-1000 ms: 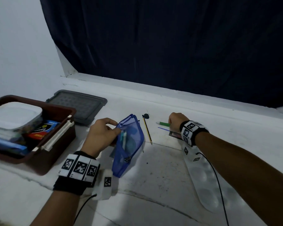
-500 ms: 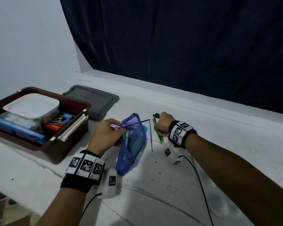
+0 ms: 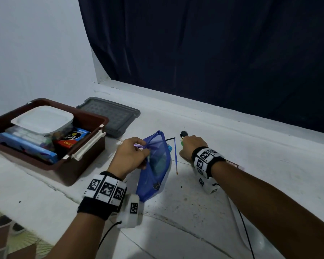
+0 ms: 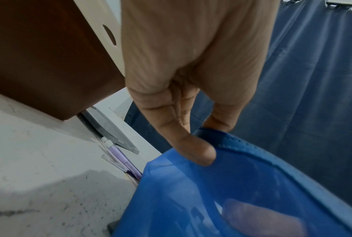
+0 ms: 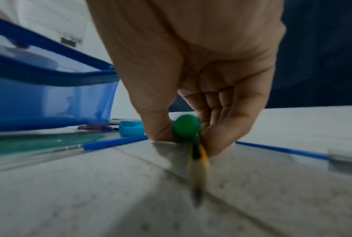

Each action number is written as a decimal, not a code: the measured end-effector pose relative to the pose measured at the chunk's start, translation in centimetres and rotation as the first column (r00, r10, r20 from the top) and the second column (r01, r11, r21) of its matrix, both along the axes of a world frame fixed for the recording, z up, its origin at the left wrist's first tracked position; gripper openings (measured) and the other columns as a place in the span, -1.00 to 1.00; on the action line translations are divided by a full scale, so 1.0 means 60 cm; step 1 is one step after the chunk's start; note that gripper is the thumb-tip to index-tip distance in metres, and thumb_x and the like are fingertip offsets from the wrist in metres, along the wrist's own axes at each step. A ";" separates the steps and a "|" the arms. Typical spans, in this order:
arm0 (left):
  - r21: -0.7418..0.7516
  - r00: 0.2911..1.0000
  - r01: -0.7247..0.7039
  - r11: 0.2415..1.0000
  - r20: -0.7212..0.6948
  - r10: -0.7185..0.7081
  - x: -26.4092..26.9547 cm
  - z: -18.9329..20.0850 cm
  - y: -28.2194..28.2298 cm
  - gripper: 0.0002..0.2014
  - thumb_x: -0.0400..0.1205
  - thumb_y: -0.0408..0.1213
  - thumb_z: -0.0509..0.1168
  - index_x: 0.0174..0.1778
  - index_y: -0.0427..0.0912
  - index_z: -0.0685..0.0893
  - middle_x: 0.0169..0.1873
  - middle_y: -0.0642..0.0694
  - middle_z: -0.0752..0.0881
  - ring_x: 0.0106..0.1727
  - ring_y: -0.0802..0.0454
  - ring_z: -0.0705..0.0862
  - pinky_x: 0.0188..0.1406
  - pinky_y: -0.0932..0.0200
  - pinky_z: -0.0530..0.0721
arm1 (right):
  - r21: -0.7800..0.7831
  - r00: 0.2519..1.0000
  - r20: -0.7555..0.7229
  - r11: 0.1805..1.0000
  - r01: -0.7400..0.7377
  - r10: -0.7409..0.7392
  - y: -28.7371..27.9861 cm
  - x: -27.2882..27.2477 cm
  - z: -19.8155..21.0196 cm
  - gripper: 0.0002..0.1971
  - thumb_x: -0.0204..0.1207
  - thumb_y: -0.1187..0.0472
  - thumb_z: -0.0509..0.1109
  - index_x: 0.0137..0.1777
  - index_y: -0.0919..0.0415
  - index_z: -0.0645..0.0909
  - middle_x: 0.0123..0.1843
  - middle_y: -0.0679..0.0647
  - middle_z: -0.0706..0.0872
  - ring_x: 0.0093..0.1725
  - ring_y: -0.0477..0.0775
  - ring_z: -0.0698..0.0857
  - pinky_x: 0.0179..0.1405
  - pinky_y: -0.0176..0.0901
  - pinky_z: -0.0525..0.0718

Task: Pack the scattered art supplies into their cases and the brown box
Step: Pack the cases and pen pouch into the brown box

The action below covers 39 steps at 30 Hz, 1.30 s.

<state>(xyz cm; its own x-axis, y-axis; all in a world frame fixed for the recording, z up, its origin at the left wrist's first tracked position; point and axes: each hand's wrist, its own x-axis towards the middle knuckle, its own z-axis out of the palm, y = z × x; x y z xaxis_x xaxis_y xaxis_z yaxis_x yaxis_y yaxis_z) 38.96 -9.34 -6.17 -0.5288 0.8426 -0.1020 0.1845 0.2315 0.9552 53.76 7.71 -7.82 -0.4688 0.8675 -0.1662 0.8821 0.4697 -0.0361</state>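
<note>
Holding the blue mesh pouch [image 3: 154,165] open: left hand [image 3: 128,157] pinches its rim, thumb inside, and also grips a purple pen [image 3: 138,145]. Pouch lies on the white table [image 3: 195,212]; contents blurred through the mesh, can't identify. Right hand [image 3: 192,147] curled around a green marker [image 5: 185,128] and a yellow pencil [image 5: 199,158], fingertips at the table. Blue paintbrush [image 3: 175,156] lies between pouch and right hand. Brown box [image 3: 67,165] left of the pouch holds a white lidded tub [image 3: 42,119] and several packs; its grey lid [image 3: 110,114] lies behind.
</note>
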 end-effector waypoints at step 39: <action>-0.057 0.999 0.046 0.997 -0.019 -0.047 0.041 0.000 0.008 -0.78 0.58 -0.42 0.37 0.12 -0.25 0.57 -0.51 -0.22 0.71 -0.63 -0.03 0.64 -0.56 0.17 0.67 | -0.825 0.727 -0.479 0.535 -0.181 -0.492 -0.112 0.050 0.075 -0.90 0.59 0.46 0.35 -0.10 0.51 0.66 -0.30 0.30 0.76 -0.42 0.10 0.75 -0.47 -0.18 0.72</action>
